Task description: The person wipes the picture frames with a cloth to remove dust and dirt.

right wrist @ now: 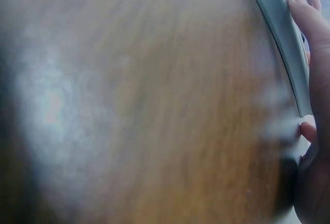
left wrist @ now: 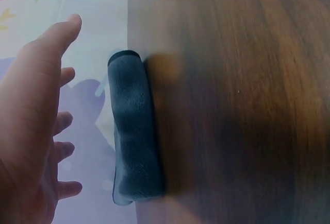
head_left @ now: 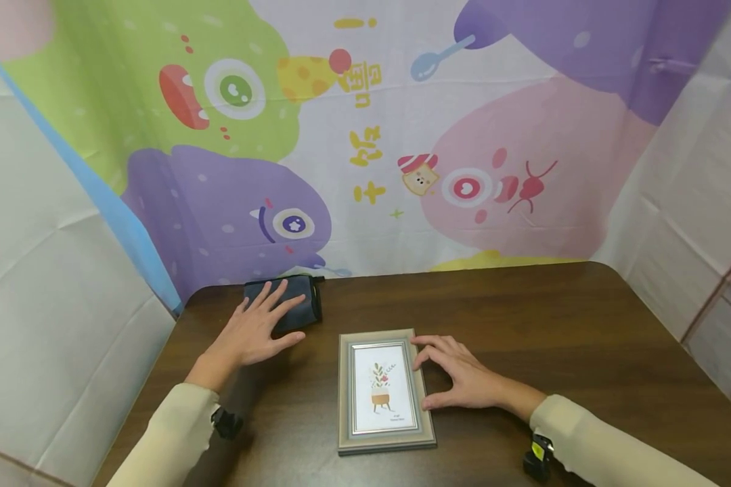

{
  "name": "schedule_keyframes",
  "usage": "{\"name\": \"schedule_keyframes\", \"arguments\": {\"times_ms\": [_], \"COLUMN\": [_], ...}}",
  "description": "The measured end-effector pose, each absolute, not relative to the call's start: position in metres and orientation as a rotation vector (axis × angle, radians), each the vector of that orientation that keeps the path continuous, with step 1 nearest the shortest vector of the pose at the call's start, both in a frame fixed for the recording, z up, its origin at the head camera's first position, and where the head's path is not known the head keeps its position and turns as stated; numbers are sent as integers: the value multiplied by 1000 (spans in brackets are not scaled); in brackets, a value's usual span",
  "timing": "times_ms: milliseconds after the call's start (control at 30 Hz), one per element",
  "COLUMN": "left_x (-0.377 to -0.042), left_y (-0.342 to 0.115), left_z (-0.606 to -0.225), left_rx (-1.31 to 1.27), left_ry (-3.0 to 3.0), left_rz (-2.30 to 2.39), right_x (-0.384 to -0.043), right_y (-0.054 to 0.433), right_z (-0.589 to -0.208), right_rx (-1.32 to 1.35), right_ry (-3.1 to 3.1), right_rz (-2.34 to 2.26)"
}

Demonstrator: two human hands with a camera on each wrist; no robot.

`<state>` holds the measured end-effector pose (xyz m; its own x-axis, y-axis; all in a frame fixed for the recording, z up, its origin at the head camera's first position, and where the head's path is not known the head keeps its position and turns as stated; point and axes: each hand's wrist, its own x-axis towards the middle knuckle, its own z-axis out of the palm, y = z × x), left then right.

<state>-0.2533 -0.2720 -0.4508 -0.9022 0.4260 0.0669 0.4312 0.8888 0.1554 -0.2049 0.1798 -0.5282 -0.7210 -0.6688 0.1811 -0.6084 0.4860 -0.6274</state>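
A picture frame (head_left: 346, 392) with a potted-plant print lies face up on the brown table (head_left: 499, 318). My right hand (head_left: 463, 375) is at its right side, fingertips near the upper corner and thumb lower down along the same edge. In the right wrist view, the thumb of the right hand (right wrist: 315, 33) is against the frame's side (right wrist: 281, 33). My left hand (head_left: 257, 333) spreads its fingers over a folded dark blue cloth (head_left: 309, 312) at the back left. The left wrist view shows a gap between the left hand (left wrist: 31, 110) and the cloth (left wrist: 135, 126).
A printed cartoon curtain (head_left: 365, 243) hangs along the table's far edge. Pale fabric panels stand on the left (head_left: 55, 270) and right (head_left: 676, 196). Dark wrist cameras sit on the left sleeve (head_left: 173, 426) and the right sleeve (head_left: 591, 433).
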Motion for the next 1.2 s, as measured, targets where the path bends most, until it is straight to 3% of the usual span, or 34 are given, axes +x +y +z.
{"name": "schedule_keyframes", "arguments": {"times_ms": [1000,1200], "left_x": [-288,-322], "left_y": [-283,-302], "left_z": [-476,-509], "left_rx": [-631,-697], "left_ry": [-3142,-3086], "left_rz": [-258,-170], "right_x": [-205,-206], "right_y": [180,180], "right_z": [-529,-530], "right_rx": [-1107,-1115], "right_ry": [2645,2649], "right_rz": [-1046,-1047]}}
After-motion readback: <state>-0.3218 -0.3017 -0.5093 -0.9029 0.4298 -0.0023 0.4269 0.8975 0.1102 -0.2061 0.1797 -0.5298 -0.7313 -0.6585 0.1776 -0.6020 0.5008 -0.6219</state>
